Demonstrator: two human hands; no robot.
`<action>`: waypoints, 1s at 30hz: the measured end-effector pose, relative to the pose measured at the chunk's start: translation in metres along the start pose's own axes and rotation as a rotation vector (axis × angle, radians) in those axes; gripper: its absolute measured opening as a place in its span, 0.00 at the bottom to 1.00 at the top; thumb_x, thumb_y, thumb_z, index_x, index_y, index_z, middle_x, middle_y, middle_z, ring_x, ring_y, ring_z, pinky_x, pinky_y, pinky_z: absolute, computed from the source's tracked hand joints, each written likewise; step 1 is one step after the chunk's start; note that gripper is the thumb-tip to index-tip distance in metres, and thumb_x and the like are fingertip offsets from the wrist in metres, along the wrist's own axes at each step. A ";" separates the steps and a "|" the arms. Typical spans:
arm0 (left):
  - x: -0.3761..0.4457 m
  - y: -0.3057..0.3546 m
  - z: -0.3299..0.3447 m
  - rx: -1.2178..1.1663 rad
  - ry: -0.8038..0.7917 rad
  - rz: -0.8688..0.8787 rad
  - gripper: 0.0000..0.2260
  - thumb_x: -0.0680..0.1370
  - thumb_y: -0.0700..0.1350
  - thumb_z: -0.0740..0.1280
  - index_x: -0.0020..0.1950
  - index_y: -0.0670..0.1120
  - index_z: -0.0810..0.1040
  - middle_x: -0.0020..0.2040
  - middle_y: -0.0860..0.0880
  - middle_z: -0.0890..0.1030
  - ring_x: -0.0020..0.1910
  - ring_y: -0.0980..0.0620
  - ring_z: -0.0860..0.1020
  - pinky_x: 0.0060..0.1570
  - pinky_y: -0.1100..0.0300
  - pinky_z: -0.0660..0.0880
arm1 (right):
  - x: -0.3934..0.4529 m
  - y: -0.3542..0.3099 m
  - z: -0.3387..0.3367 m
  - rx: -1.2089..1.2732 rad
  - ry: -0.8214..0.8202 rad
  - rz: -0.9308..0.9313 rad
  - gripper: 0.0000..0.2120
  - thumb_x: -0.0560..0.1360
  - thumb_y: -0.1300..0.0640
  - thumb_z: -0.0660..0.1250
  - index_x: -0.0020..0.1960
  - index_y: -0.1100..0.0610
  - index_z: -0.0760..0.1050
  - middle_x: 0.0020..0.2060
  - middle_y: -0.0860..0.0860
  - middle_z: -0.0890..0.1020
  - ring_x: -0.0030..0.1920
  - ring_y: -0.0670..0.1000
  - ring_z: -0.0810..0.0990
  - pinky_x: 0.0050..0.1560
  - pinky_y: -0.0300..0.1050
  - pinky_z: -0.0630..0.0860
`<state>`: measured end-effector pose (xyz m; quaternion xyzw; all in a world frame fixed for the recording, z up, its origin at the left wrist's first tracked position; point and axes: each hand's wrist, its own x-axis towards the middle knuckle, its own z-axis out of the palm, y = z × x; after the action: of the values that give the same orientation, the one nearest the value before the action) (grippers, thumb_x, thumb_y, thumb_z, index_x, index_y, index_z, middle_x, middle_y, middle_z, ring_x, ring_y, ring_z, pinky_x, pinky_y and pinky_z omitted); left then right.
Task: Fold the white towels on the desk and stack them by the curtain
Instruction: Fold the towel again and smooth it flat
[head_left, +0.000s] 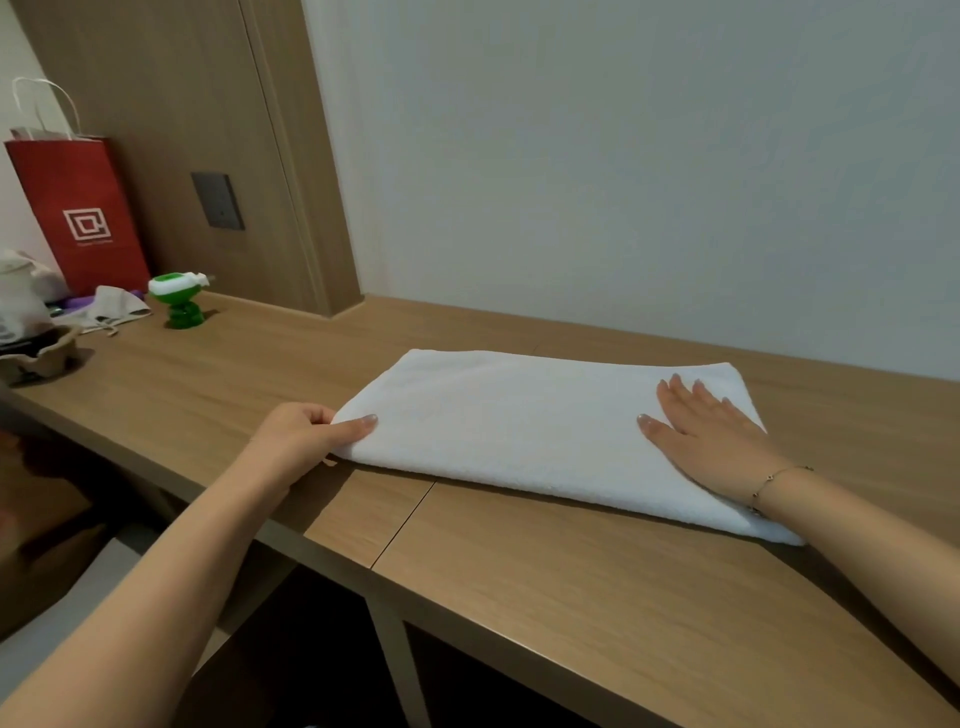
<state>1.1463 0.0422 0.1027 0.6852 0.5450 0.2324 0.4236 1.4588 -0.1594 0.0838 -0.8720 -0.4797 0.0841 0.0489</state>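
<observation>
Bare forearms enter from the lower corners, over a wooden desk (519, 582) with a seam across its top, set against a pale wall (623, 156) and a wood panel (208, 104) bearing a dark socket plate (217, 201). White towel (524, 431): folded into a long band, lying flat mid-desk. Left hand (298, 441): at the towel's left end, thumb over the edge, fingers curled under, pinching the corner. Right hand (701, 431): flat on the towel's right end, fingers straight and spread; bracelet (774, 480) at the wrist. Far left: red paper bag (78, 213), green-and-white plug-in device (179, 301), grey cloth (111, 306), white kettle (18, 296).
</observation>
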 end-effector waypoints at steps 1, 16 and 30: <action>0.003 -0.003 0.003 0.008 0.042 0.026 0.15 0.73 0.53 0.75 0.43 0.41 0.78 0.41 0.44 0.82 0.36 0.49 0.78 0.35 0.58 0.72 | 0.001 -0.001 -0.001 0.011 -0.006 0.006 0.31 0.82 0.41 0.41 0.79 0.55 0.38 0.78 0.50 0.40 0.78 0.51 0.39 0.76 0.48 0.40; -0.002 0.108 0.119 0.711 -0.036 0.675 0.22 0.83 0.53 0.56 0.75 0.47 0.64 0.76 0.46 0.62 0.75 0.47 0.59 0.70 0.49 0.59 | -0.002 -0.015 -0.015 0.531 0.267 -0.162 0.20 0.82 0.57 0.57 0.74 0.56 0.65 0.76 0.48 0.59 0.77 0.47 0.52 0.73 0.39 0.48; 0.079 0.070 0.126 0.912 -0.112 0.467 0.29 0.83 0.59 0.42 0.81 0.47 0.47 0.81 0.49 0.46 0.79 0.52 0.42 0.77 0.46 0.41 | 0.014 -0.012 0.006 -0.084 0.068 -0.012 0.33 0.81 0.38 0.40 0.79 0.55 0.38 0.78 0.52 0.40 0.78 0.56 0.38 0.77 0.50 0.39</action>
<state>1.3070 0.0724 0.0828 0.9151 0.3999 0.0225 0.0469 1.4550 -0.1411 0.0784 -0.8727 -0.4863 0.0338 0.0294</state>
